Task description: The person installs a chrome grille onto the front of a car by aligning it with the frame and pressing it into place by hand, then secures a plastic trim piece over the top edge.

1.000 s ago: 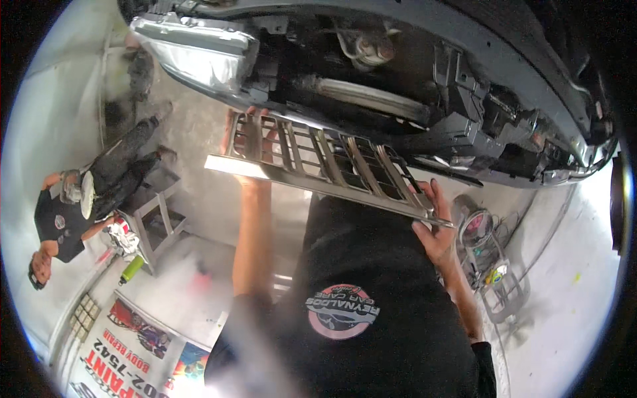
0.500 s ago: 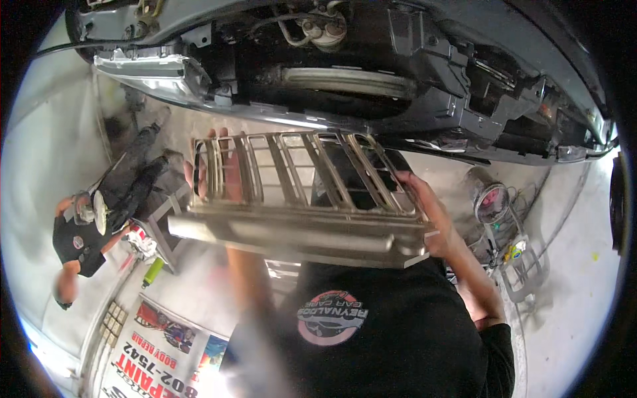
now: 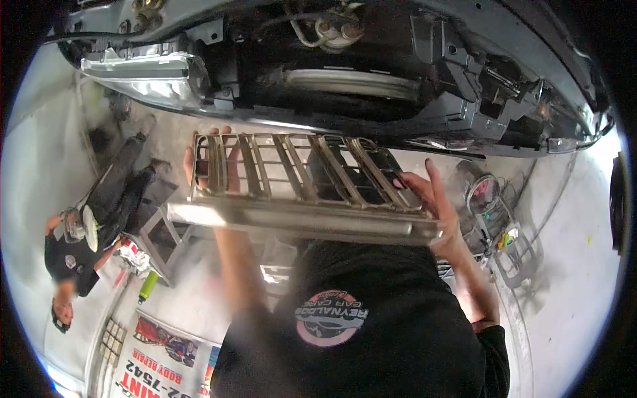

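I hold a slatted car grille (image 3: pixel 312 224) out in front of my chest, its solid pale metallic edge toward me and its open frame away. My left hand (image 3: pixel 232 162) grips the left end, partly seen through the openings between the slats. At the right end, my right hand (image 3: pixel 434 202) holds the corner, with one finger raised off the frame. Just beyond the grille is the stripped front of a car (image 3: pixel 451 106), its inner parts exposed. A headlight (image 3: pixel 142 74) sits on the car's left part in view.
Over on the left, another person (image 3: pixel 70 259) in dark clothes stands near a grey stand (image 3: pixel 166 232). A green bottle (image 3: pixel 148 286) is close by. A printed banner (image 3: pixel 149 358) lies at the lower left. To the right is a metal frame (image 3: pixel 524 262) with cables.
The grille's near edge has tipped up slightly, and my right hand has shifted its fingers, one now lifted. The car appears a little lower in view. The other person appears farther left.
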A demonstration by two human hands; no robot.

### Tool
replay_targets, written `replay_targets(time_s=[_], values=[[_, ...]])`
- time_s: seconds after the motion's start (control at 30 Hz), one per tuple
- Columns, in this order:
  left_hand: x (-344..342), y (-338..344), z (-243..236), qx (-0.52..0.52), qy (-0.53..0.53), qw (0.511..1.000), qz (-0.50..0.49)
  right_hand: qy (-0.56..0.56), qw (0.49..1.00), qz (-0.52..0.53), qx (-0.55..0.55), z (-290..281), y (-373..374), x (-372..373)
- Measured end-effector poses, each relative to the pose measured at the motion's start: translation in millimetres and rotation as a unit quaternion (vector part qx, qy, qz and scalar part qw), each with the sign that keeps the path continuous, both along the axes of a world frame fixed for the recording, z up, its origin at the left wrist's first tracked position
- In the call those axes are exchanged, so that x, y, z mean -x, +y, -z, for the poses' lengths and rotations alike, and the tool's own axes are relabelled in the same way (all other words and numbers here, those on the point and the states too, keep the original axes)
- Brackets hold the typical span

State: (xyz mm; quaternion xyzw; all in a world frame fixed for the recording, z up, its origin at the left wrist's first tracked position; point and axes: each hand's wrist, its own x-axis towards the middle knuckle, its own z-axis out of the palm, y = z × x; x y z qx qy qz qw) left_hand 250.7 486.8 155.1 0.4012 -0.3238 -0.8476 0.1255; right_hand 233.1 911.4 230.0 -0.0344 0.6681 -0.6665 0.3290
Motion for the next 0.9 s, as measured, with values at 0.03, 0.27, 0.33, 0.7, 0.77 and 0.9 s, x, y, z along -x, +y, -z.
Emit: replay_targets(time_s=[0.03,0.27,0.33,0.7,0.77,0.9], values=[[2.4,-2.8,3.0,0.008,0.003,1.0,0.008,-0.028,0.998,0.036,-0.045,-11.9,-12.7,4.3],[20.0,-12.1,25.2,0.064,-0.018,0.997,0.037,-0.025,0.985,0.102,-0.138,-13.6,-23.2,40.2],[46.4,7.8,-3.6,0.079,-0.137,0.986,0.06,-0.011,0.98,0.181,-0.079,-10.0,-35.6,42.9],[44.1,-0.6,2.4,0.089,-0.141,0.984,0.068,0.099,0.962,0.214,-0.136,-4.7,-47.9,46.9],[48.9,3.2,3.8,0.097,-0.141,0.984,0.058,0.11,0.956,0.251,-0.102,4.5,-49.0,44.1],[45.1,4.7,5.8,0.116,-0.115,0.984,0.071,0.093,0.949,0.279,-0.112,-2.8,-56.9,41.6]])
